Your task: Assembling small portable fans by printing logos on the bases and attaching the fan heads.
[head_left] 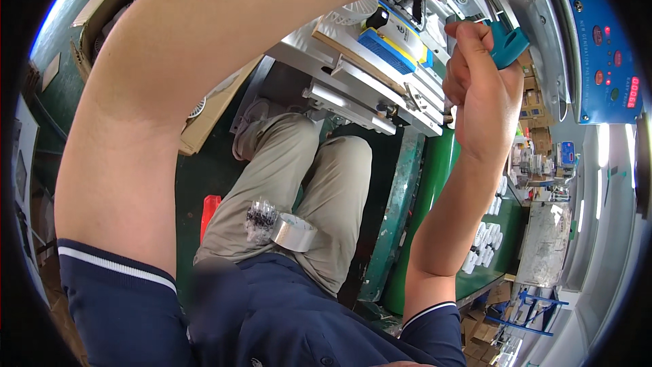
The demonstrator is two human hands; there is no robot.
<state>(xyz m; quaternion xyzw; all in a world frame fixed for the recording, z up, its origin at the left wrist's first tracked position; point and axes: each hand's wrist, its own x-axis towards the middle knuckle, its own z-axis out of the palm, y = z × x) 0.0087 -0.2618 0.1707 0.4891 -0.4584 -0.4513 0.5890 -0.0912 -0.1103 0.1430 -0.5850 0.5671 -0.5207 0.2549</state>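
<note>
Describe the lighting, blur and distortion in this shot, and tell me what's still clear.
Head view: the strip light at right burns out to white; head view: the corners fall to black and the picture bows toward its rim; head view: a smudge blurs the left of the dark shirt, while the right hand, round a teal handle, looks fairly sharp.

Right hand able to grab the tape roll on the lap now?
Probably not without letting go: the right hand seems closed on a teal object, though nothing covers the tape roll.

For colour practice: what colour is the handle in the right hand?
The handle is teal, clearest in the head view.
</note>
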